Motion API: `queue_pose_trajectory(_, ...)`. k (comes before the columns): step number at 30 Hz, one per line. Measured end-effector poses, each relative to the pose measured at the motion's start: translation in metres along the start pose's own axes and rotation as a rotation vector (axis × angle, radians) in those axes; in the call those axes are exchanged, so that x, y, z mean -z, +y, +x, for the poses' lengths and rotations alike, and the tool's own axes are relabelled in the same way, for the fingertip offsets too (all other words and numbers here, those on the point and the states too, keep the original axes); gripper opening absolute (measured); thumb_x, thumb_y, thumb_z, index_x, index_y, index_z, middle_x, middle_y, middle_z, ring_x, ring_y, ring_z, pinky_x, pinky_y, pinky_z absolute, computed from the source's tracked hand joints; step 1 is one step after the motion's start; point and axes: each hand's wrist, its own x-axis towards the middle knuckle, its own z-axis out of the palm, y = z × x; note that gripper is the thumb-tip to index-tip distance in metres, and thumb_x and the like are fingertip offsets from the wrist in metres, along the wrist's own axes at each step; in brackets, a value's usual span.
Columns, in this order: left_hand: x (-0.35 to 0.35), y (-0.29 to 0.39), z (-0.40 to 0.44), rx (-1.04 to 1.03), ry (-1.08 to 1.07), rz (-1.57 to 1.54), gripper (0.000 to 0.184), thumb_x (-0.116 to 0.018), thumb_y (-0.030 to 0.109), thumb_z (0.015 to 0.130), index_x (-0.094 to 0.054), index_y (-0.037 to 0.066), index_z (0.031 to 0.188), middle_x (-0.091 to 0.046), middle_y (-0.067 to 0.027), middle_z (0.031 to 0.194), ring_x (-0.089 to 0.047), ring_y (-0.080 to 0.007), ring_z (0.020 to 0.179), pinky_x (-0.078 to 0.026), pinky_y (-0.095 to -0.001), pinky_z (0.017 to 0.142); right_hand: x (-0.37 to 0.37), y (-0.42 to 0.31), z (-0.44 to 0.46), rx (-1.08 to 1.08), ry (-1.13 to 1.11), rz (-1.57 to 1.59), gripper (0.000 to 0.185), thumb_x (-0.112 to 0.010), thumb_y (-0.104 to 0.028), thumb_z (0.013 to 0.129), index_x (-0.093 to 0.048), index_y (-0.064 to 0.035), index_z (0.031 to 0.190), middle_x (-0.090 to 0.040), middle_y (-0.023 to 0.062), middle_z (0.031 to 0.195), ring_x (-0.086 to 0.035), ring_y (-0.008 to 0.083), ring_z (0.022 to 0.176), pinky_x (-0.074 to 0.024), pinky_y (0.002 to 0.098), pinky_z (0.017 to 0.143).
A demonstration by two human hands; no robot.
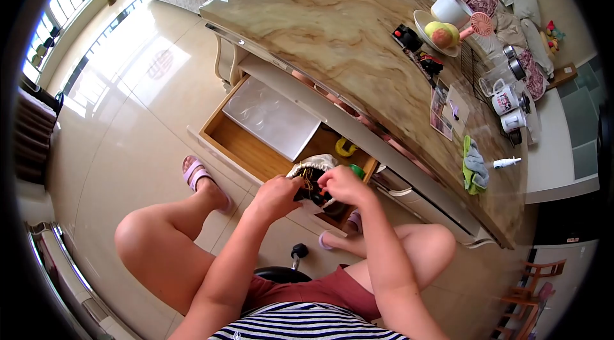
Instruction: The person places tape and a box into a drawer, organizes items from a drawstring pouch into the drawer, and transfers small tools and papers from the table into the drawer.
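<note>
A whitish cloth bag (318,162) with its mouth spread sits over the right part of an open wooden drawer (220,113). Dark items and thin yellow strands (307,177) show inside it. My left hand (276,198) is closed on the bag's near left edge, its fingertips partly hidden. At the right side of the bag's mouth, my right hand (344,185) has curled fingers at the dark contents; what they pinch is not clear. A yellow tape-like ring (346,147) and a green round item (357,171) lie in the drawer beside the bag.
A white translucent box (271,117) fills the drawer's left part. On the marble-patterned tabletop (307,26) are a fruit bowl (419,19), a pink handheld fan (480,24), mugs (505,98), a cloth (474,166) and a small white bottle (506,163). My knees flank the drawer.
</note>
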Motion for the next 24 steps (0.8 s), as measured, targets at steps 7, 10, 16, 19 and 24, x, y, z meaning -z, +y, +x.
queue_pose_trajectory(7, -0.004, -0.001, -0.005, -0.011, 0.005, 0.012, 0.035, -0.075, 0.018, 0.07, -0.062, 0.008, 0.101, -0.063, -0.0165, 0.091, -0.06, -0.0338, 0.091, -0.049, -0.0431, 0.078, -0.042, 0.021, 0.028, -0.021, -0.194, -0.823, 0.03, -0.068, -0.004, 0.074, -0.069, -0.0043, 0.103, -0.059, 0.0176, 0.123, -0.058, 0.0314, 0.112, -0.0493, 0.0408, 0.091)
queue_pose_trajectory(10, -0.001, 0.006, -0.008, 0.0, 0.032, 0.04, 0.034, -0.075, 0.014, 0.067, -0.063, 0.009, 0.098, -0.066, -0.0135, 0.088, -0.062, -0.032, 0.093, -0.051, -0.0428, 0.076, -0.035, 0.011, 0.031, -0.136, -0.254, -0.853, 0.033, -0.07, -0.005, 0.073, -0.069, -0.0061, 0.105, -0.06, 0.0145, 0.123, -0.059, 0.0303, 0.112, -0.0502, 0.0412, 0.089)
queue_pose_trajectory(16, 0.0, 0.001, -0.006, -0.015, 0.023, 0.011, 0.034, -0.075, 0.014, 0.067, -0.064, 0.009, 0.098, -0.066, -0.0141, 0.088, -0.063, -0.0325, 0.09, -0.051, -0.0427, 0.075, -0.027, 0.028, 0.045, 0.027, -0.174, -0.798, 0.021, -0.069, -0.003, 0.067, -0.071, 0.0014, 0.087, -0.067, 0.0195, 0.099, -0.065, 0.029, 0.096, -0.0522, 0.036, 0.083)
queue_pose_trajectory(19, 0.0, -0.003, -0.006, -0.021, 0.015, -0.028, 0.034, -0.077, 0.016, 0.068, -0.064, 0.007, 0.098, -0.064, -0.0168, 0.084, -0.062, -0.035, 0.085, -0.05, -0.0434, 0.074, -0.017, 0.024, 0.04, 0.068, -0.098, -0.664, 0.018, -0.066, -0.005, 0.071, -0.069, 0.0043, 0.086, -0.066, 0.0227, 0.099, -0.064, 0.0314, 0.097, -0.0514, 0.0373, 0.083)
queue_pose_trajectory(24, 0.004, -0.001, -0.006, -0.011, -0.009, -0.022, 0.034, -0.077, 0.016, 0.067, -0.064, 0.006, 0.097, -0.065, -0.017, 0.085, -0.062, -0.0353, 0.085, -0.05, -0.0437, 0.075, -0.011, 0.022, 0.035, 0.053, -0.031, -0.586, 0.018, -0.062, -0.003, 0.073, -0.069, 0.0054, 0.088, -0.065, 0.0242, 0.1, -0.064, 0.033, 0.096, -0.051, 0.0384, 0.083)
